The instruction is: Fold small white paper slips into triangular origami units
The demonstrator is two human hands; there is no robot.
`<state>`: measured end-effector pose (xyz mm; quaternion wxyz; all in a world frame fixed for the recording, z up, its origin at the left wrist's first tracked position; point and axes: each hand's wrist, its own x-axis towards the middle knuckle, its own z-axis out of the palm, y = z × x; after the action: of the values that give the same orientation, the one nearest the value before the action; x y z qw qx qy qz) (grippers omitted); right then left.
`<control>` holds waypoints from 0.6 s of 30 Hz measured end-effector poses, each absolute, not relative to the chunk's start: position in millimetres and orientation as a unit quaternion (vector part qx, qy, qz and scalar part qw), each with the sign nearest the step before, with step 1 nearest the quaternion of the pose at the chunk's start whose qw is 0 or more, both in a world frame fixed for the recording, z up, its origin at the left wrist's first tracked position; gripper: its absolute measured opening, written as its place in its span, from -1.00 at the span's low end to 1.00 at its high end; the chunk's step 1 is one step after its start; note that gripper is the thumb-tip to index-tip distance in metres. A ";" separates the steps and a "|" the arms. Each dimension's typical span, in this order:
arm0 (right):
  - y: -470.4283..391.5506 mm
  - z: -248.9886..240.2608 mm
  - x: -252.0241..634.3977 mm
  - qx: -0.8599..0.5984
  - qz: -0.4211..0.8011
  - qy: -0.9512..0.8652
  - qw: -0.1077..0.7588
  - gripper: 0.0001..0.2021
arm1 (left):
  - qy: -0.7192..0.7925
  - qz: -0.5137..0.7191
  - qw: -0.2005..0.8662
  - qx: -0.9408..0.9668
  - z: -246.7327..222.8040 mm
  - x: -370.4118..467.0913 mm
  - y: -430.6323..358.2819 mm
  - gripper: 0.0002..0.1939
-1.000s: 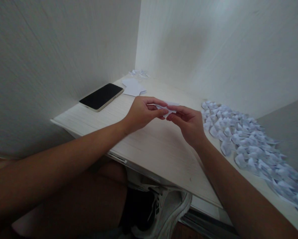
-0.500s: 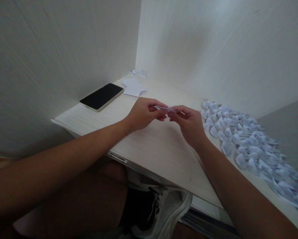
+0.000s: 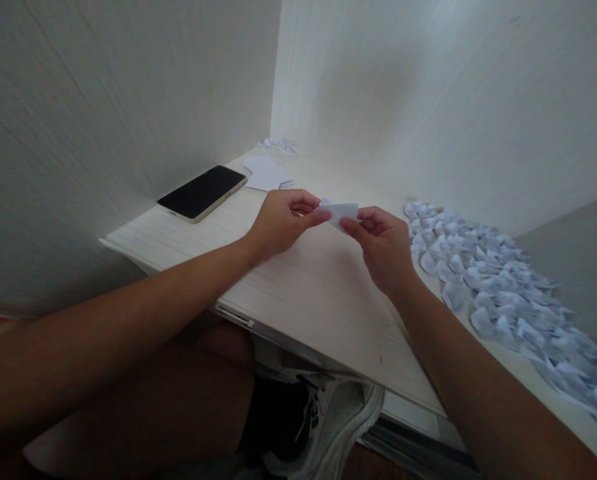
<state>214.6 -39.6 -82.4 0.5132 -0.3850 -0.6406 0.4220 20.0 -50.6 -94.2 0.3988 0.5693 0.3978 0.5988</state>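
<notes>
Between both hands, above the white tabletop (image 3: 298,287), is a small piece of white paper (image 3: 339,213) that looks folded. My left hand (image 3: 286,220) pinches its left end, thumb on the near face. On the other end, my right hand (image 3: 381,243) grips it with thumb and fingers. The fingertips behind the paper are partly hidden. Beyond my left hand lies a small stack of white paper sheets (image 3: 267,175).
A phone with a dark screen (image 3: 203,192) lies at the left edge. Small white paper scraps (image 3: 279,145) sit in the back corner. Many folded paper pieces (image 3: 503,287) cover the right side. Walls rise behind and at left; a shoe (image 3: 338,413) shows below.
The paper has turned from nearly edge-on to showing its broad face. My hands have moved slightly apart, both still pinching it.
</notes>
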 end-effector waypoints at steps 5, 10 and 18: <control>-44.1 -80.7 211.2 -0.371 0.486 -0.617 0.496 -0.79 | 0.377 0.594 0.424 0.570 -91.5 21.8 -52.3 -0.86; -44.1 -83.8 211.2 -0.383 0.480 -0.614 0.496 -0.75 | 0.392 0.590 0.436 0.555 -90.3 20.3 -51.9 -0.89; -40.6 -84.4 212.3 -0.393 0.465 -0.612 0.505 -0.74 | 0.399 0.611 0.451 0.514 -91.1 19.4 -51.1 -0.85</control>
<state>212.3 -40.6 -84.4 0.5047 -0.3934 -0.6116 0.4652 19.4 -51.1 -91.1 0.4507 0.5145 0.3987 0.6109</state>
